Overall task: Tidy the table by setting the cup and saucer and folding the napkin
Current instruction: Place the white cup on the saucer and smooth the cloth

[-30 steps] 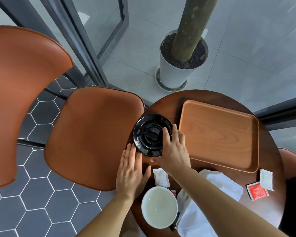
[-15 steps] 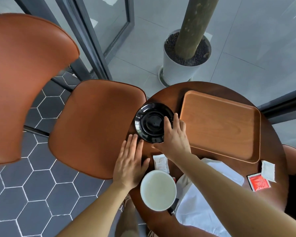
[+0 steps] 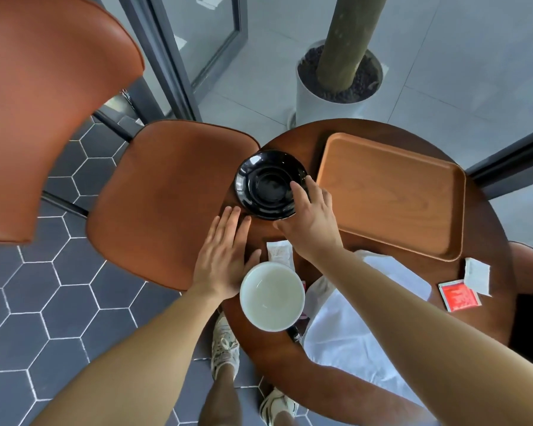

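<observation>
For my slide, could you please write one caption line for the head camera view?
Right hand grips black saucer beside wooden tray; left hand flat near white cup.

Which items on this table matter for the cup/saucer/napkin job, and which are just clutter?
In play:
black saucer, gripped by the right hand
white cup
white napkin
left hand, flat at the table edge

Lying about:
wooden tray
red packet
white sachets
</observation>
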Action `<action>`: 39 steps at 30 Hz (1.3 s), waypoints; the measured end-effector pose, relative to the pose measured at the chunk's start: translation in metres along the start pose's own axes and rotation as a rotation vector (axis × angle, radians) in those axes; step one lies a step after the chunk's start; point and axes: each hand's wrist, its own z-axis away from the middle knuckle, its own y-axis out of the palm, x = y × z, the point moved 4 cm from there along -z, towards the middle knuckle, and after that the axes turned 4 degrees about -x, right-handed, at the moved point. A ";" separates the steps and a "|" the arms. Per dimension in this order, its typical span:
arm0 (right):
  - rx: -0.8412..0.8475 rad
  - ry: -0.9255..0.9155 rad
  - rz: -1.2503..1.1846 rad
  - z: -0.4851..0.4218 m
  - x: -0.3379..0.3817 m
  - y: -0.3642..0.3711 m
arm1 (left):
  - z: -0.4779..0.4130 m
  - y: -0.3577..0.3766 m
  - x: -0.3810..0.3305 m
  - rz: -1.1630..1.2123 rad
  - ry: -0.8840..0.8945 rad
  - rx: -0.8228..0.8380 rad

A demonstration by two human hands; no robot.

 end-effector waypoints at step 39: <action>0.027 0.272 -0.370 0.186 -0.013 -0.004 | 0.001 -0.006 -0.002 0.076 -0.001 -0.047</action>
